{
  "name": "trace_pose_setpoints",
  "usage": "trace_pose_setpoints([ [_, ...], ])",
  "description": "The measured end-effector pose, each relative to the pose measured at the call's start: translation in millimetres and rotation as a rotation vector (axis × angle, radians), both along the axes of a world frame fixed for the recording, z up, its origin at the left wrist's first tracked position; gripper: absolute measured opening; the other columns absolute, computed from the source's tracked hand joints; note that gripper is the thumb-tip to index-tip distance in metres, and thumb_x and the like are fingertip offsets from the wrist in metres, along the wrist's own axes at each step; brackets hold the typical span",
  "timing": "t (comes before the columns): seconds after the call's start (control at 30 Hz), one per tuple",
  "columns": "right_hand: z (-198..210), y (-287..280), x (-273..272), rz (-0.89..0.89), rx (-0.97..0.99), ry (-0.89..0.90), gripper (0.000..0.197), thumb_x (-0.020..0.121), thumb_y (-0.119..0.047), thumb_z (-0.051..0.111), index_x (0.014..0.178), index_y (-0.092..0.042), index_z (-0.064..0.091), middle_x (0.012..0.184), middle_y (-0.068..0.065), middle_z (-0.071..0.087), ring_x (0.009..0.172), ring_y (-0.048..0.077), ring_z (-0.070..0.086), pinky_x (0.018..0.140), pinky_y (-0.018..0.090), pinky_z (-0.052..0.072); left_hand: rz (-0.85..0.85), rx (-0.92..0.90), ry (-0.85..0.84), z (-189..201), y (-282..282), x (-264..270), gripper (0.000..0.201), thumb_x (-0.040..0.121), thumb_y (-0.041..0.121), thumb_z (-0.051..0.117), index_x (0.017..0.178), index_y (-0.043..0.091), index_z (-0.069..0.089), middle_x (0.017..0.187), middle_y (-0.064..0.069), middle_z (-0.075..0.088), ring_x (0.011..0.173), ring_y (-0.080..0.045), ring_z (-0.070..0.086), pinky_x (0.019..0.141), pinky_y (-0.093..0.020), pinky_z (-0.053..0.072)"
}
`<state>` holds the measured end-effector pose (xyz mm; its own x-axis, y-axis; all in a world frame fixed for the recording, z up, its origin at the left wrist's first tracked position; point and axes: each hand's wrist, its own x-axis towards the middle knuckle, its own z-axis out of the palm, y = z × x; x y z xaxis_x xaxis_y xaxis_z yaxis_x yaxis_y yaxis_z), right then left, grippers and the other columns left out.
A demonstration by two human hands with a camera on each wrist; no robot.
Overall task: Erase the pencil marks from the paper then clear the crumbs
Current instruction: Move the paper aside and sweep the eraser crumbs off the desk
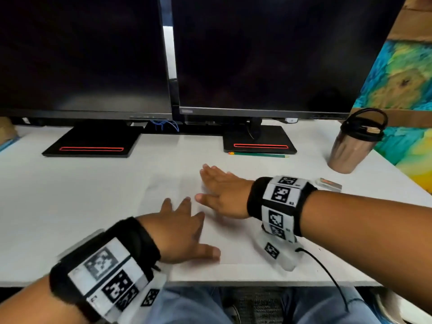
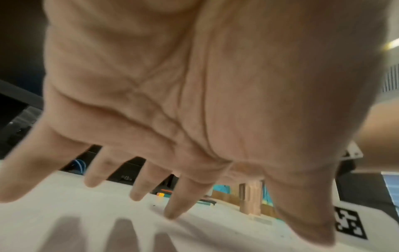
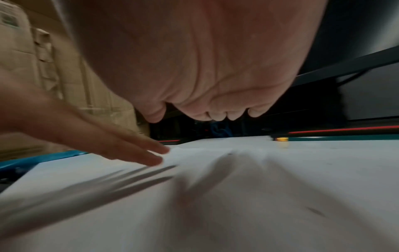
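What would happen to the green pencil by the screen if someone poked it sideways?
The green pencil would probably roll, since it is long and thin and lies loose on the smooth white desk. It likely weighs little. Rolling back, it would probably stop at the monitor base just behind it.

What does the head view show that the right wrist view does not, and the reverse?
Only the head view shows the two dark monitors, the steel travel mug with a black lid, the small clear-wrapped eraser behind the right wrist, and both banded wrists. Only the right wrist view shows the right hand's palm from beneath, plus tan cardboard boxes at the left. Both show the white sheet of paper on the white desk, the left hand spread flat, the green pencil and the red-striped monitor stand.
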<state>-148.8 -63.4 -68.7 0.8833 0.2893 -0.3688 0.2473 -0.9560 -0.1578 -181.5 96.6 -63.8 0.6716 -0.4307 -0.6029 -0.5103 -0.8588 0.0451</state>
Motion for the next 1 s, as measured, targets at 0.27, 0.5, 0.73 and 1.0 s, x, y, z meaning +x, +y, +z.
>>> trace_pose_setpoints([
  [0.27,-40,1,19,0.024,-0.020,0.084,0.075,0.099,-0.059,0.013,0.154,-0.012,-0.008,0.162,0.005,-0.016,0.150,0.022,-0.012,0.122,0.039,0.000,-0.044,0.042,-0.057,-8,-2,7,0.087,0.081,0.070,0.062,0.144,0.018,0.033,0.148,-0.014,0.033,0.120,-0.035,0.049,0.095,-0.041,0.046],
  [0.5,-37,-72,14,-0.395,-0.292,-0.024,0.104,0.084,-0.080,0.018,0.153,-0.005,-0.004,0.162,0.013,-0.010,0.150,0.027,-0.004,0.122,0.044,0.005,-0.040,-0.002,-0.076,-12,3,7,0.066,0.092,0.065,0.050,0.142,0.025,0.033,0.134,-0.006,0.038,0.117,-0.031,0.046,0.093,-0.039,0.045],
  [0.73,-41,1,13,-0.013,-0.044,0.078,0.076,0.099,-0.060,0.014,0.154,-0.012,-0.009,0.162,0.003,-0.018,0.150,0.020,-0.013,0.122,0.040,0.000,-0.072,0.023,-0.142,-19,-3,5,0.070,0.097,0.058,0.047,0.150,0.019,0.021,0.138,-0.011,0.037,0.117,-0.034,0.048,0.096,-0.040,0.045],
  [1.0,-47,-100,-12,-0.476,-0.232,0.083,0.100,0.087,-0.077,0.018,0.151,-0.008,-0.016,0.160,0.010,-0.022,0.149,0.025,-0.015,0.122,0.042,0.000,-0.076,-0.009,-0.155,-21,5,4,0.057,0.097,0.061,0.044,0.139,0.026,0.031,0.135,-0.003,0.035,0.115,-0.028,0.046,0.091,-0.035,0.044],
])
